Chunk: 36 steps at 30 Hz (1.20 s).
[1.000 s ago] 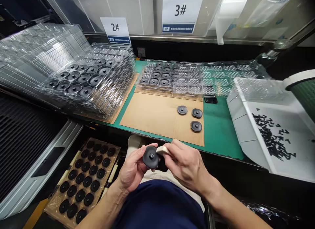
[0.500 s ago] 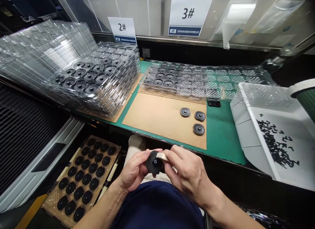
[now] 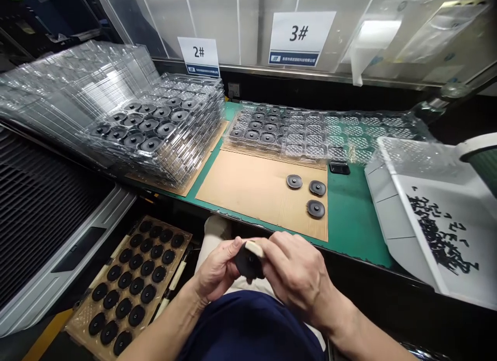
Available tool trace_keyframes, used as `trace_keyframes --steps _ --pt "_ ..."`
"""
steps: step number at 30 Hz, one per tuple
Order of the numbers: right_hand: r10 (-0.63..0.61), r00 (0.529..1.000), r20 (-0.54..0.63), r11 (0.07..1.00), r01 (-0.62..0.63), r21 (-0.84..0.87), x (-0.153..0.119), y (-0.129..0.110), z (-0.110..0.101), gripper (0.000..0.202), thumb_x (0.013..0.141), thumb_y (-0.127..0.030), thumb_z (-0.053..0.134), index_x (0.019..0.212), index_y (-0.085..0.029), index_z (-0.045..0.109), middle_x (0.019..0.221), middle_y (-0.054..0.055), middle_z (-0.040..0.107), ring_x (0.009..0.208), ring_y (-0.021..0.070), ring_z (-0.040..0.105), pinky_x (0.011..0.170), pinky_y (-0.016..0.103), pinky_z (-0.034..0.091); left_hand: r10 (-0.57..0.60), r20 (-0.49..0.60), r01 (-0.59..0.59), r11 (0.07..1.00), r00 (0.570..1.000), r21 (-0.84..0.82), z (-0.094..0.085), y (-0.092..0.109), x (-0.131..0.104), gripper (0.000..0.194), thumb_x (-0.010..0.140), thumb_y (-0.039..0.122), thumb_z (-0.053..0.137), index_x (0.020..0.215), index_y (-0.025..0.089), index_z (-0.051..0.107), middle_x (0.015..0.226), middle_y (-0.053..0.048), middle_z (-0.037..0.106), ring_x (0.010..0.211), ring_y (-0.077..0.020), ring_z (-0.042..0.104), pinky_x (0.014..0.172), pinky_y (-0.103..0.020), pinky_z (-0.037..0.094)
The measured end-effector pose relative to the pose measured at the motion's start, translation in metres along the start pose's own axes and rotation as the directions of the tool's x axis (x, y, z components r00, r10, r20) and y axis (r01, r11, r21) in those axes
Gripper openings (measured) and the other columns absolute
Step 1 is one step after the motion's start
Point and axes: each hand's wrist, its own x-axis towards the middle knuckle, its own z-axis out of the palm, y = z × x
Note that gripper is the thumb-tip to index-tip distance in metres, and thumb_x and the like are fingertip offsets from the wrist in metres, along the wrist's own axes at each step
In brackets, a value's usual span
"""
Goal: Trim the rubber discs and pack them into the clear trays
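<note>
Between my hands, above my lap, is a black round plastic part (image 3: 246, 265) with a small hub at its middle. My left hand (image 3: 219, 265) grips it by the left edge, thumb on top. Curled around the right edge is my right hand (image 3: 293, 268), its fingertips pressed on the part. A cream-coloured cover, like a finger cot (image 3: 254, 249), sits on a right fingertip and lies across the part's upper rim. My right fingers hide the part's right side. Three similar black parts (image 3: 316, 209) lie on the cardboard sheet (image 3: 248, 185) ahead.
Stacked clear trays (image 3: 186, 154) with black parts stand at the left on the green bench (image 3: 349, 211). More clear trays (image 3: 303, 149) lie at the back. A white bin (image 3: 399, 195) with black scraps is at the right. Low at the left lies a filled tray (image 3: 89, 319).
The black part has turned and tilted in my hands, and the covered fingertip has shifted along its rim. The whole view has moved slightly, so the bench appears lower.
</note>
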Motion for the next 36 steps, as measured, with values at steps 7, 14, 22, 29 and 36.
trace_keyframes --steps 7,14,22,29,36 --pt "0.179 0.983 0.036 0.974 -0.182 0.136 -0.011 0.001 0.019 0.021 0.106 -0.017 0.042 0.094 -0.018 0.059 0.081 0.002 0.048 0.07 0.0174 0.043 0.066 0.033 0.032 0.156 -0.174 -0.151 0.988 0.972 0.038 0.001 0.004 -0.002 0.049 0.085 0.049 0.079 0.118 0.012 0.077 0.093 -0.009 0.074 0.078 -0.016 0.065 0.067 -0.025 0.056" --pt "-0.112 0.987 0.118 0.993 0.116 -0.028 0.01 0.012 0.004 0.026 0.106 -0.015 0.037 0.109 -0.015 0.063 0.089 0.007 0.057 0.077 0.0213 0.044 0.07 0.036 0.033 -0.169 -0.007 0.169 0.985 0.986 -0.043 -0.011 -0.006 0.007 0.051 0.078 0.061 0.079 0.075 0.011 0.073 0.064 -0.006 0.066 0.052 -0.0147 0.058 0.043 -0.025 0.047" --pt "-0.053 0.998 0.019 0.998 0.054 -0.028 0.015 0.01 0.011 0.02 0.107 -0.02 0.041 0.099 -0.018 0.06 0.086 0.006 0.058 0.079 0.0208 0.049 0.072 0.036 0.035 0.045 -0.048 -0.054 0.98 0.998 -0.189 0.0 -0.003 0.007 0.039 0.083 0.047 0.081 0.106 0.015 0.078 0.094 -0.008 0.076 0.078 -0.017 0.069 0.068 -0.027 0.059" --pt "0.232 0.973 -0.014 0.958 -0.226 0.175 -0.001 0.003 0.03 0.023 0.104 -0.02 0.045 0.08 -0.022 0.046 0.073 -0.002 0.047 0.066 0.0152 0.043 0.065 0.032 0.032 0.388 -0.189 -0.387 0.921 0.902 0.047 0.001 0.001 0.003 0.042 0.082 0.04 0.084 0.118 0.019 0.077 0.106 -0.007 0.076 0.095 -0.0166 0.068 0.088 -0.024 0.055" --pt "0.019 0.997 0.072 0.999 -0.015 -0.051 0.012 0.014 0.016 0.022 0.103 -0.015 0.041 0.104 -0.017 0.062 0.089 0.006 0.057 0.08 0.0222 0.046 0.074 0.037 0.034 -0.042 -0.014 0.041 0.999 0.999 -0.021 -0.014 -0.004 0.009 0.051 0.087 0.059 0.07 0.098 0.01 0.078 0.079 -0.01 0.074 0.059 -0.0184 0.066 0.054 -0.034 0.06"
